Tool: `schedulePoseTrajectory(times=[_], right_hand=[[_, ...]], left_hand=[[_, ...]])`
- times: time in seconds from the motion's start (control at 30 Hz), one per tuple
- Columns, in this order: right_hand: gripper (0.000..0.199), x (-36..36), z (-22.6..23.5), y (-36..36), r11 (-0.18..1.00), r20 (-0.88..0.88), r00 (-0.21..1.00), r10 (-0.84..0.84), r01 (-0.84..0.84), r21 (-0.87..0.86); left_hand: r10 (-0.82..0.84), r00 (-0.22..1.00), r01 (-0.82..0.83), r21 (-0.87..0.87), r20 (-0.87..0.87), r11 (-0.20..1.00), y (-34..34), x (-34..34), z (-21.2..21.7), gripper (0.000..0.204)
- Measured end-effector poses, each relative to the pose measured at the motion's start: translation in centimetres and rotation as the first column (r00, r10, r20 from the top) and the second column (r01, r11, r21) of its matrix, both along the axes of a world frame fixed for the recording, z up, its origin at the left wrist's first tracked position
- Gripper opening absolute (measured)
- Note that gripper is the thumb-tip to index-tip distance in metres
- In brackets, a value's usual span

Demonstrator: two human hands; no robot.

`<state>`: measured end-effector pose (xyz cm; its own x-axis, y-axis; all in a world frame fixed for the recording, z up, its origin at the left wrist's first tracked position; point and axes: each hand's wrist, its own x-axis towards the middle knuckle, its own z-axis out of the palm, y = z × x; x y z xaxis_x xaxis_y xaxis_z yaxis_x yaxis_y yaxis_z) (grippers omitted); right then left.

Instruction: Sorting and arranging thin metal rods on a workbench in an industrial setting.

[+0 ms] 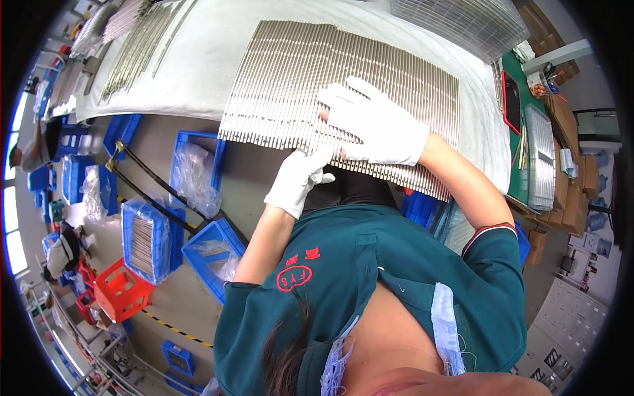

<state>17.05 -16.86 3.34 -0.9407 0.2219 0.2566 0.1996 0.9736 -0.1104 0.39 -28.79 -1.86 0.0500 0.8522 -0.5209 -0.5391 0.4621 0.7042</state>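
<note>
Head view — hands: we see the right hand, white-gloved, lying flat with fingers spread on the sheet of metal rods; the left hand, also gloved, sits at the sheet's near edge, fingers curled at the rod ends — whether it has hold of one we cannot tell.
Rods: side by side in one wide mat on the white-covered bench.
Packages: blue crates on the floor at left, some with clear plastic bags; a red crate lower left.
Signs: a red round emblem on the green shirt.
Around: a red-edged tablet at the bench's right end.
</note>
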Motion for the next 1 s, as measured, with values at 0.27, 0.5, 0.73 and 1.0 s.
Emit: schedulePoseTrajectory(times=[0.27,0.5,0.73,1.0], right_hand=[[0.065,0.1,0.4,-0.1,0.997,0.095,0.995,-0.012,0.020,-0.075],[0.064,-0.1,0.9,-0.1,0.994,0.129,0.992,-0.012,0.027,-0.110],[0.060,-0.2,1.1,-0.2,0.995,0.137,0.991,0.002,0.011,-0.095],[0.060,-0.1,0.7,-0.1,0.997,0.116,0.993,0.002,0.006,-0.072]], left_hand=[[-0.010,0.981,0.008,-0.008,-0.196,1.000,-0.3,-0.5,-0.7,0.026],[0.031,0.983,-0.025,0.033,-0.183,0.999,-0.1,-1.2,-0.7,0.025],[0.019,0.992,-0.013,0.042,-0.126,0.999,-0.1,-1.1,0.0,0.025],[0.109,0.968,-0.109,0.013,-0.227,0.994,0.3,-0.9,0.3,0.023]])
